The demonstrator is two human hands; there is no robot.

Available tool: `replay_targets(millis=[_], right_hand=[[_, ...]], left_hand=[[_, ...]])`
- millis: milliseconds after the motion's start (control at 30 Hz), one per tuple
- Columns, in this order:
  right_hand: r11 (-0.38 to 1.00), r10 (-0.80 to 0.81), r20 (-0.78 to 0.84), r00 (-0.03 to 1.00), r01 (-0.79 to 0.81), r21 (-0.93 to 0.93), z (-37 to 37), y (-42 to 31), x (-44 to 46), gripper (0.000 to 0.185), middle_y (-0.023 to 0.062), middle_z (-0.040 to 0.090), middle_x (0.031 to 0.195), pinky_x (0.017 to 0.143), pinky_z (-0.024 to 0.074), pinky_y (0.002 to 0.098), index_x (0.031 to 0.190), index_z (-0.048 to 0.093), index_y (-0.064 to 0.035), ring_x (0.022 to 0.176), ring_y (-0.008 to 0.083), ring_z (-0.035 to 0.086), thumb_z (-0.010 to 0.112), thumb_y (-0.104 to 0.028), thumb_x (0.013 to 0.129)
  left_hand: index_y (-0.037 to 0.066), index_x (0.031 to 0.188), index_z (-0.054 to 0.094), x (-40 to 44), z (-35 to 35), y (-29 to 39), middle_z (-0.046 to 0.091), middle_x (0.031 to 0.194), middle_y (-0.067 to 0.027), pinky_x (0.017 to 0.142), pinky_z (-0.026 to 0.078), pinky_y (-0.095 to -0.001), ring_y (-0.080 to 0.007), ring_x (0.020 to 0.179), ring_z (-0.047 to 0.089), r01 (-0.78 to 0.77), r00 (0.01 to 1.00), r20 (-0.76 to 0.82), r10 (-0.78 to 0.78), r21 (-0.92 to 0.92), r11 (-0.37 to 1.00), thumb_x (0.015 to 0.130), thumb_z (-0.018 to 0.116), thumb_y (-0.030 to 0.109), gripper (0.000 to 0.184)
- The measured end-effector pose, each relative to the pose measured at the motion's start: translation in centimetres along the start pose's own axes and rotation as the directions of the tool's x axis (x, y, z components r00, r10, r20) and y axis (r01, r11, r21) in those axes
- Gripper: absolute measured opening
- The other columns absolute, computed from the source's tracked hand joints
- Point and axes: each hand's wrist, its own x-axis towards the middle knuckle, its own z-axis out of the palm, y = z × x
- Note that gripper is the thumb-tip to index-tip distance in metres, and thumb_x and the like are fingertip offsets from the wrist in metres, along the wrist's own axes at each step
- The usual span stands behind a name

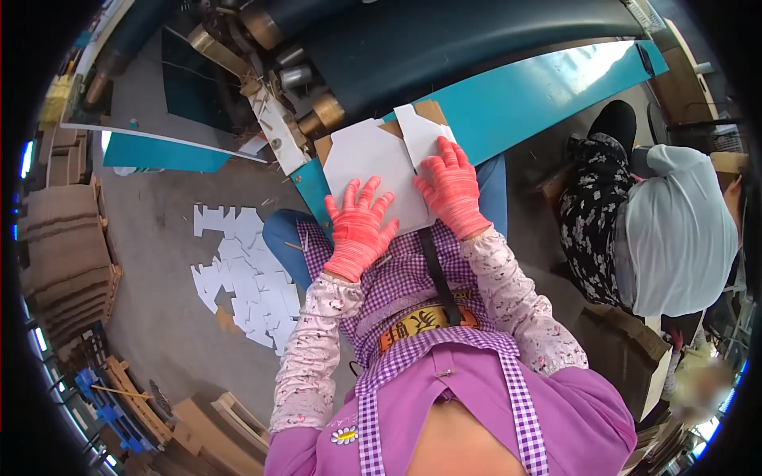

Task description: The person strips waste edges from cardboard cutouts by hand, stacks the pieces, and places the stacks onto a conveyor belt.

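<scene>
A white cut cardboard sheet (367, 163) with brown parts at its far edge lies on the teal metal ledge and reaches over my lap. My left hand (359, 224), in a red knitted glove, rests on its left part with the fingers spread. On the right, my right hand (451, 189), gloved alike, lies with its fingers apart on a narrower white piece (421, 133) at the sheet's right side. Whether that piece is separate from the sheet I cannot tell. Both palms face down, and neither hand is wrapped round anything.
Ahead stands a machine with a dark roller (444, 47) above the teal ledge (524, 99). White cardboard pieces (250, 278) are scattered on the floor at left. Stacked brown cardboard (67, 246) stands at far left. A person (675, 230) sits at right, beside a brown box (619, 357).
</scene>
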Motion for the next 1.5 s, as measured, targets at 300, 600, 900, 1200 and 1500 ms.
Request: replay_targets(millis=[300, 600, 900, 1200, 1500], right_hand=[[0.985, 0.171, 0.079, 0.982, -0.167, -0.051, -0.5, -1.0, 0.5, 0.049, 0.0225, 0.037, 0.148, 0.102, 0.0394, 0.0479, 0.119, 0.063, -0.0180, 0.133, 0.0388, 0.039, 0.075, -0.033, 0.074], [0.981, 0.190, 0.081, 0.978, -0.192, 0.014, -0.1, -1.0, 0.4, 0.050, 0.0196, 0.038, 0.148, 0.101, 0.0446, 0.0448, 0.122, 0.061, -0.0164, 0.130, 0.0389, 0.041, 0.076, -0.026, 0.075], [0.985, 0.166, 0.001, 0.986, -0.166, -0.041, -0.2, -1.2, 0.2, 0.048, 0.0186, 0.045, 0.142, 0.095, 0.0477, 0.0451, 0.118, 0.063, -0.0155, 0.125, 0.0398, 0.046, 0.076, -0.024, 0.073], [0.987, -0.155, -0.166, 0.974, 0.161, 0.021, 0.8, -0.2, 0.1, 0.031, 0.0130, 0.056, 0.128, 0.095, 0.0433, 0.0469, 0.097, 0.062, -0.0107, 0.117, 0.0351, 0.053, 0.073, -0.017, 0.069], [0.985, -0.171, -0.147, 0.974, 0.175, 0.013, 0.7, 0.2, 0.7, 0.034, 0.0130, 0.057, 0.128, 0.094, 0.0431, 0.0469, 0.101, 0.061, -0.0116, 0.118, 0.0329, 0.053, 0.073, -0.018, 0.070]], left_hand=[[0.022, 0.142, 0.046, 4.8, 3.2, 0.9, 0.037, 0.152, -0.0018, 0.114, 0.011, -0.0608, -0.0262, 0.142, 0.029, -0.112, 0.962, -0.238, 0.135, 0.110, 0.988, 0.086, 0.061, 0.038, 0.060], [0.028, 0.140, 0.050, 0.4, 1.0, -0.2, 0.029, 0.156, -0.0045, 0.108, 0.009, -0.0687, -0.0348, 0.145, 0.019, -0.034, 0.998, -0.044, 0.037, 0.057, 0.998, 0.068, 0.074, 0.057, 0.081], [0.026, 0.136, 0.055, 0.5, 0.7, 0.1, 0.033, 0.154, -0.0041, 0.107, 0.011, -0.0698, -0.0349, 0.144, 0.022, -0.046, 0.995, -0.083, 0.050, 0.043, 0.998, 0.071, 0.071, 0.058, 0.074], [0.007, 0.110, 0.057, 10.0, -16.1, -11.0, 0.064, 0.109, -0.0067, 0.090, 0.051, -0.0393, -0.0212, 0.108, 0.060, -0.390, 0.831, -0.373, -0.412, -0.920, 0.044, 0.093, 0.060, 0.040, 0.037], [-0.006, 0.107, 0.058, 14.2, -33.5, -22.2, 0.066, 0.105, -0.0177, 0.085, 0.058, -0.0427, -0.0293, 0.096, 0.066, -0.774, 0.552, -0.468, -0.690, -0.597, -0.213, 0.091, 0.062, 0.012, 0.025]])
